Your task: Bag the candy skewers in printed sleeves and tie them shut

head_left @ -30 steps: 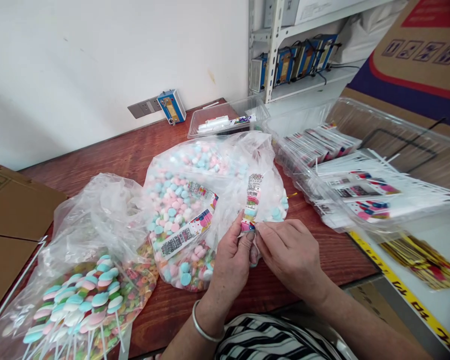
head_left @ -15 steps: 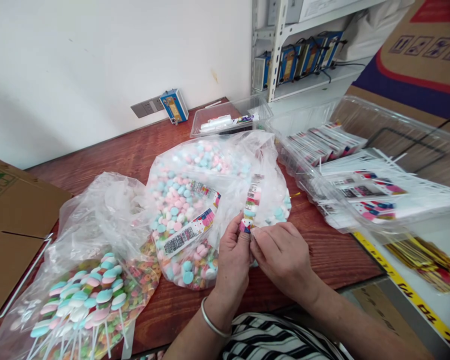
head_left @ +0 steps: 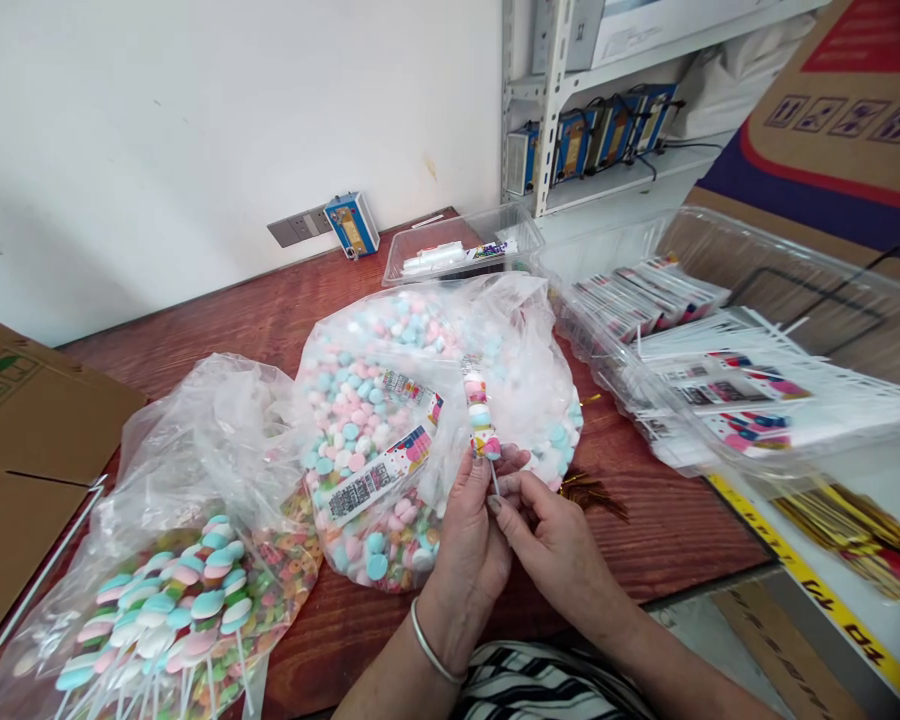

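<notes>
My left hand (head_left: pixel 471 530) and my right hand (head_left: pixel 553 545) meet at the table's front, both pinching the white stick of a wrapped candy skewer (head_left: pixel 479 415). The skewer stands nearly upright, with pink, white and blue candies in a clear printed sleeve. Right behind it lies a large clear bag of loose pastel candies (head_left: pixel 390 420) with two printed sleeves on top. A second clear bag (head_left: pixel 172 590), at the front left, holds several finished candy skewers over colourful ring candies.
The red-brown wooden table (head_left: pixel 660 520) carries a clear tray of empty printed sleeves (head_left: pixel 727 390) at right, gold twist ties (head_left: pixel 592 492) by my right hand, and a small clear box (head_left: pixel 457 250) at the back. Cardboard (head_left: pixel 22 440) lies at left; a metal shelf (head_left: pixel 562 100) stands behind.
The skewer has swung from leaning right to nearly upright, and both hands have slid down from the sleeve's bottom end to the bare stick. A bunch of gold twist ties now shows beside my right hand.
</notes>
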{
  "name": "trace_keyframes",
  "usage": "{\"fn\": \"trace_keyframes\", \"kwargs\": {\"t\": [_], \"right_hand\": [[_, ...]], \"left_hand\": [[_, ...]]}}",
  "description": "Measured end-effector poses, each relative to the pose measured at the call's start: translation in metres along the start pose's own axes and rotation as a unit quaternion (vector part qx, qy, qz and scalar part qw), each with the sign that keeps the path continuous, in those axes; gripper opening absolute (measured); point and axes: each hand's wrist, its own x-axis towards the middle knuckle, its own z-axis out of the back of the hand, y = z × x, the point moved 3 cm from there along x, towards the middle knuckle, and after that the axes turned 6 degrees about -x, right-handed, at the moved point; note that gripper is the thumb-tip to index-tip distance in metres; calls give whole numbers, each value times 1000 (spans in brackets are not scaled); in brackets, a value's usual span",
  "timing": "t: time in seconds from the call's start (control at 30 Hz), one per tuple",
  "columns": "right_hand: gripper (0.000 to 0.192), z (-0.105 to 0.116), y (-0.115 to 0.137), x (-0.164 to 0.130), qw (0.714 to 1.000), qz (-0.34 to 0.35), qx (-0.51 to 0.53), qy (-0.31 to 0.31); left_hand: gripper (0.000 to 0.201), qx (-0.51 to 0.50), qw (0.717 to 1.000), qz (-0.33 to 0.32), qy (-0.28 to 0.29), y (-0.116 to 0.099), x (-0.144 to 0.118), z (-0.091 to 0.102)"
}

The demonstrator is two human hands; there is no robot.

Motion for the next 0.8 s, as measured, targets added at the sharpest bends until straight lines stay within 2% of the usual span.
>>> {"fn": "trace_keyframes", "kwargs": {"t": [0.1, 0.2, 0.33, 0.4, 0.47, 0.53, 0.63, 0.8], "right_hand": [[12, 2, -2, 4, 999, -24, 25, -11], [11, 4, -4, 3, 999, -32, 19, -13], [13, 9, -3, -2, 996, 32, -79, -19], [14, 15, -1, -2, 982, 83, -159, -65], [16, 19, 3, 1, 955, 131, -240, -118], [14, 21, 5, 5, 928, 169, -301, -143], [11, 21, 7, 9, 904, 202, -342, -159], [11, 20, 4, 6, 889, 206, -368, -177]], "left_hand": [[23, 10, 999, -7, 42, -3, -2, -4], [24, 63, 995, -24, 68, -7, -3, -6], [16, 107, 990, -76, 60, -14, 0, 0], [17, 133, 986, -90, 55, -15, 2, 2], [23, 178, 978, -94, 62, -14, 2, 3], [32, 222, 968, -90, 73, -12, 0, 3], [39, 241, 962, -92, 86, -8, -2, 2], [39, 211, 969, -96, 83, -5, -3, 1]]}}
